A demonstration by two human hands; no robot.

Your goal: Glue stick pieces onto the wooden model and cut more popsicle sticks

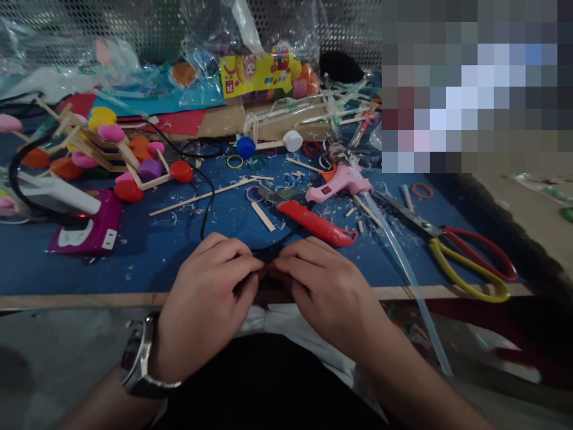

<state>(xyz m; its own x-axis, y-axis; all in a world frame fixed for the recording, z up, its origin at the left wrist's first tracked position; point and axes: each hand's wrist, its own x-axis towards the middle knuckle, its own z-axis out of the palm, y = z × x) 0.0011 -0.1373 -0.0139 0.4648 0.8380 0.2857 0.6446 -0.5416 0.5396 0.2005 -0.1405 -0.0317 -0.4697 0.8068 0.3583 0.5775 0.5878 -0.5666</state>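
My left hand (215, 286), with a metal watch (142, 364) on its wrist, is closed in a pinch at the front edge of the blue table. My right hand (324, 286) is pinched closed too, its fingertips almost meeting the left ones. Whatever lies between the fingertips is hidden and dark. Just beyond the hands is a red-handled utility knife (313, 221) with its blade out. A short flat wooden stick (263, 216) rests beside the blade. Behind the knife lies a pink glue gun (338, 183) with a long clear glue stick (403, 269) trailing from it past the table edge.
Scissors (432, 230) with red and yellow handles lie at right. At left stand a purple power adapter (85, 230) with a plug in it and a stick structure (120, 149) with coloured caps. A black cable (210, 200) crosses the table (179, 245). Plastic packaging (255, 71) sits behind.
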